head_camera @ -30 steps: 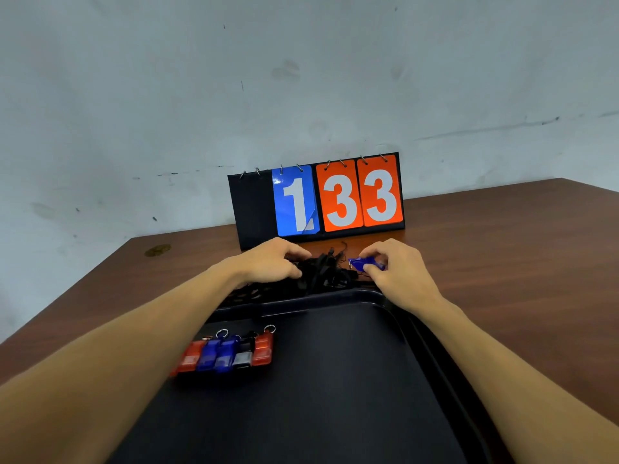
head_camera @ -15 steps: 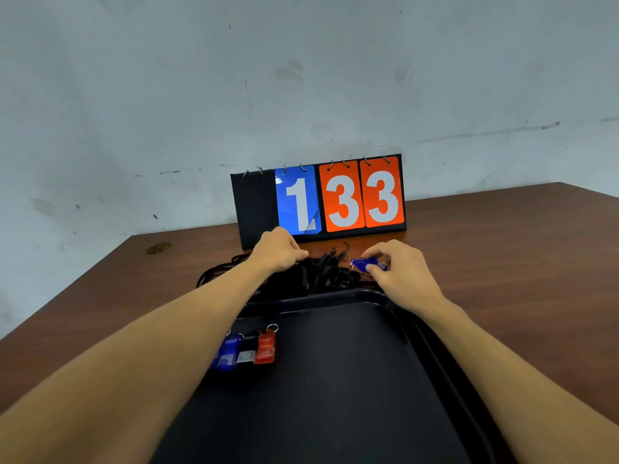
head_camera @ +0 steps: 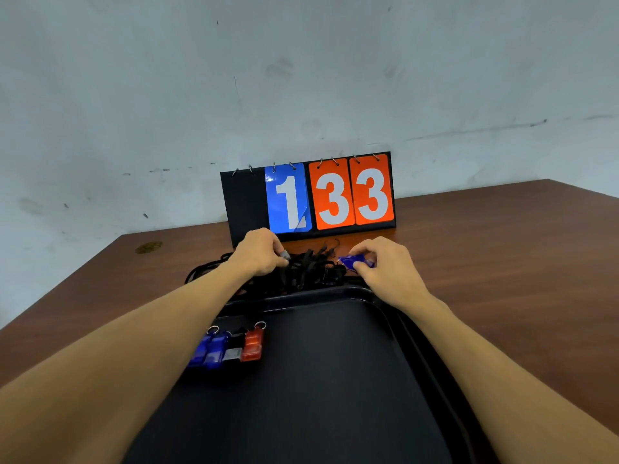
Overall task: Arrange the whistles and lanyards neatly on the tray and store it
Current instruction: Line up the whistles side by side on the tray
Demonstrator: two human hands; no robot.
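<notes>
The right hand [head_camera: 390,271] pinches a blue whistle [head_camera: 355,261] just past the far rim of the black tray [head_camera: 335,396]. The left hand [head_camera: 259,252] pinches a small grey piece [head_camera: 285,255] at the tangled black lanyards [head_camera: 310,269], which lie on the counter [head_camera: 502,262] between both hands. A row of whistles [head_camera: 231,346] sits on the tray, partly hidden by the left forearm. A scoreboard [head_camera: 311,195] stands behind.

- I'm holding both bare forearms stretched from the bottom corners toward frame centre.
- My left hand [head_camera: 259,252] is curling knuckles-up, pinching a small grey piece [head_camera: 285,255].
- My right hand [head_camera: 390,272] is pinching a blue whistle [head_camera: 356,261] between thumb and fingers.
</notes>
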